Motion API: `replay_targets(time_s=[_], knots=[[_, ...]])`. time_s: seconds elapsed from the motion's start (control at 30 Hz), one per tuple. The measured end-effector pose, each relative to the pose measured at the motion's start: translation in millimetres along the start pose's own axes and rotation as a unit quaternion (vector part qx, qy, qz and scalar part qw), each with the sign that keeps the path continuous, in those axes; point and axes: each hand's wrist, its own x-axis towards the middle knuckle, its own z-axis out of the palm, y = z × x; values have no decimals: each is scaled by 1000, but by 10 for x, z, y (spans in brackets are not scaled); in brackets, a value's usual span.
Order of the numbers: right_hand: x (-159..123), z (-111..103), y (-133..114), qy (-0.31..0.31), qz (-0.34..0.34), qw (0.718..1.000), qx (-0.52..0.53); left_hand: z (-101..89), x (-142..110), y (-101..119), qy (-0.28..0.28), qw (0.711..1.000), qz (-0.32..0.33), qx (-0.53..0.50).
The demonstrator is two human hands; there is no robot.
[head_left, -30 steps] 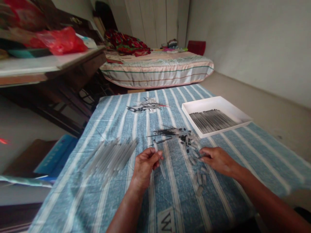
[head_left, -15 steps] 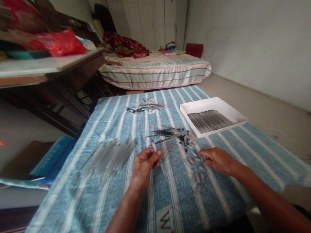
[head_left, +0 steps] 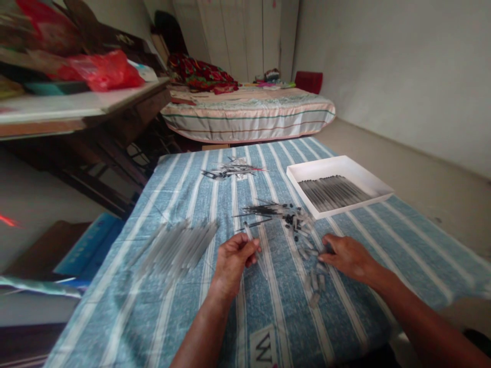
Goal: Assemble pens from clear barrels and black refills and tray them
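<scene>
My left hand is closed in a pinch round a clear pen barrel, which is held tilted above the cloth. My right hand is closed beside the loose translucent pen caps; a small greyish piece, apparently one such cap, shows between thumb and forefinger, partly hidden. Just beyond the hands lie dark, thin pen refills, with small black plugs and more caps at their right end. To the left of my left hand, clear barrels lie side by side in a slanted row.
A white shallow box at the far right holds a row of dark-filled pens. Another pile of thin parts lies near the table's far edge. Striped blue cloth covers the table. A bed stands beyond, a side table at left.
My right hand has drawn slightly right, away from the caps, with a greyish piece between its fingers. My left hand keeps the barrel nearly in place. The view has shifted a little.
</scene>
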Motion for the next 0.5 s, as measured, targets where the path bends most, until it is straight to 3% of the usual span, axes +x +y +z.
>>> replay_targets(time_s=[0.27,0.5], knots=[[13,33,101,-5,55,998,38,-2,-11,-4,-5,1000,-4,-7],[25,46,193,-23,37,998,52,-1,-14,3,0,1000,-2,-12]])
